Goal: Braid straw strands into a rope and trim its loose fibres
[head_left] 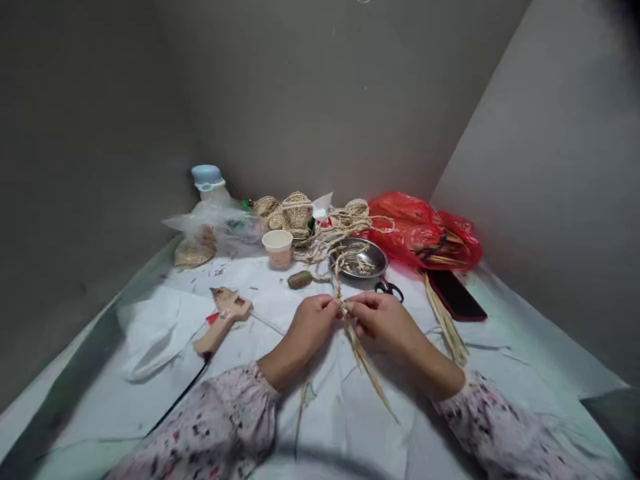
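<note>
A thin braided straw cord (338, 285) runs down from the tangle at the back to my fingers. My left hand (311, 328) pinches it at its lower end. Close against it, my right hand (384, 323) is closed on the same spot, thumb and forefinger together. Loose straw strands (366, 368) hang below the fingertips toward the front of the table. The exact crossing of the strands is partly hidden by the fingers. Black-handled scissors (389, 289) lie just beyond my right hand.
Left of my hands lie a glue gun (225, 320) with its cable and a white cloth (157, 327). Behind are a paper cup (278, 249), a metal bowl (381, 261) and coiled braids (297, 212). On the right are a red bag (400, 223), phone (456, 295) and straw bundle (447, 323).
</note>
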Action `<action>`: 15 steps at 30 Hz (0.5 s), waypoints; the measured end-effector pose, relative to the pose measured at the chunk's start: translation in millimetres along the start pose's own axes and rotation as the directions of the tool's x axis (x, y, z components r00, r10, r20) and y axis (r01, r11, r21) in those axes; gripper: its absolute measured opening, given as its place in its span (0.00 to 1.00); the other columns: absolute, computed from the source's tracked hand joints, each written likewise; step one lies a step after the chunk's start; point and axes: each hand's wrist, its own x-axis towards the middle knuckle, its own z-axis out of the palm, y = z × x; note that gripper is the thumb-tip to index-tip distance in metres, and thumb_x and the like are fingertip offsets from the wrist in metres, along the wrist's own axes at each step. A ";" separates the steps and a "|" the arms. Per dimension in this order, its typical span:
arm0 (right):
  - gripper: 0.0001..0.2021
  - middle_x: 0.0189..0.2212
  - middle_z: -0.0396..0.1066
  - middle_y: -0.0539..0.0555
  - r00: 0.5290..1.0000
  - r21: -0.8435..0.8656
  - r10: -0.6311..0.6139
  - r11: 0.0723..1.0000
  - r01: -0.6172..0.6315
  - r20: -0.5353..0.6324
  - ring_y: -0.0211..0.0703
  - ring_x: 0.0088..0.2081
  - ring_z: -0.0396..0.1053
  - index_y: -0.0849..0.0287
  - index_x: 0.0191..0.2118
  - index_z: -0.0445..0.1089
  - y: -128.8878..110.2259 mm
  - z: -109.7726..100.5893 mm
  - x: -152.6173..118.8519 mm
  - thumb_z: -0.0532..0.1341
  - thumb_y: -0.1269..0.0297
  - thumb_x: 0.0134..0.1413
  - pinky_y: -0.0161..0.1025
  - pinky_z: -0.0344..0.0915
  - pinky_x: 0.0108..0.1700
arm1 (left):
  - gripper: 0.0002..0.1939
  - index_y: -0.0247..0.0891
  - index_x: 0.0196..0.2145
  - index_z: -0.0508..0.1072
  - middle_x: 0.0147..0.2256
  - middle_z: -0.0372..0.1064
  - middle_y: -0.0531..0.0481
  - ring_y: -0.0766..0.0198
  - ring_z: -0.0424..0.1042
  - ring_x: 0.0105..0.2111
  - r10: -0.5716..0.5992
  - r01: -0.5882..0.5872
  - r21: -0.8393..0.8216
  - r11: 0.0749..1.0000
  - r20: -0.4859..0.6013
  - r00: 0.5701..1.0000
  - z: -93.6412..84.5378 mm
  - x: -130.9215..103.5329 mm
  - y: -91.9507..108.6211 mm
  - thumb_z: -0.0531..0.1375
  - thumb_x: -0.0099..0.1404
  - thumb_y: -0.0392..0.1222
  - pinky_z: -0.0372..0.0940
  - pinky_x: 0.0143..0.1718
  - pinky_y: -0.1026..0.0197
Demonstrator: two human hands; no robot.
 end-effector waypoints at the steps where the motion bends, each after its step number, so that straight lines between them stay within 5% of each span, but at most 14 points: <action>1: 0.13 0.17 0.67 0.48 0.998 -0.033 -0.046 0.998 0.045 -0.034 0.36 0.19 0.63 0.63 0.36 0.74 0.1 2.6 -5.0 0.58 0.59 0.55 0.33 0.57 0.21 | 0.11 0.35 0.19 0.69 0.19 0.63 0.53 0.68 0.60 0.22 -0.037 0.037 -0.042 0.998 -0.001 0.999 1.9 -3.3 0.8 0.55 0.55 0.42 0.53 0.25 0.65; 4: 0.12 0.26 0.74 0.52 0.968 -0.206 -0.223 0.959 0.197 -0.113 0.40 0.27 0.69 0.61 0.38 0.75 2.0 10.5 -18.2 0.57 0.61 0.57 0.35 0.63 0.29 | 0.12 0.37 0.18 0.65 0.15 0.53 0.59 0.71 0.50 0.16 -0.158 0.162 -0.198 0.967 0.033 0.987 6.5 -10.9 2.8 0.56 0.56 0.44 0.45 0.18 0.66; 8: 0.13 0.37 0.74 0.57 0.853 -0.558 -0.513 0.737 0.381 -0.095 0.45 0.38 0.71 0.62 0.46 0.73 8.8 20.9 -29.1 0.54 0.69 0.60 0.40 0.65 0.42 | 0.11 0.39 0.21 0.60 0.14 0.46 0.63 0.75 0.41 0.13 -0.306 0.350 -0.437 0.829 0.170 0.937 8.0 -13.1 5.3 0.57 0.57 0.44 0.35 0.15 0.66; 15: 0.15 0.34 0.72 0.56 0.830 -0.840 -0.558 0.451 0.302 -0.001 0.45 0.32 0.71 0.63 0.52 0.67 14.5 29.9 -34.3 0.52 0.72 0.61 0.38 0.65 0.31 | 0.14 0.38 0.23 0.57 0.16 0.44 0.64 0.77 0.38 0.13 -0.331 0.416 -0.569 0.710 0.252 0.909 5.2 -11.7 8.6 0.59 0.59 0.44 0.32 0.14 0.70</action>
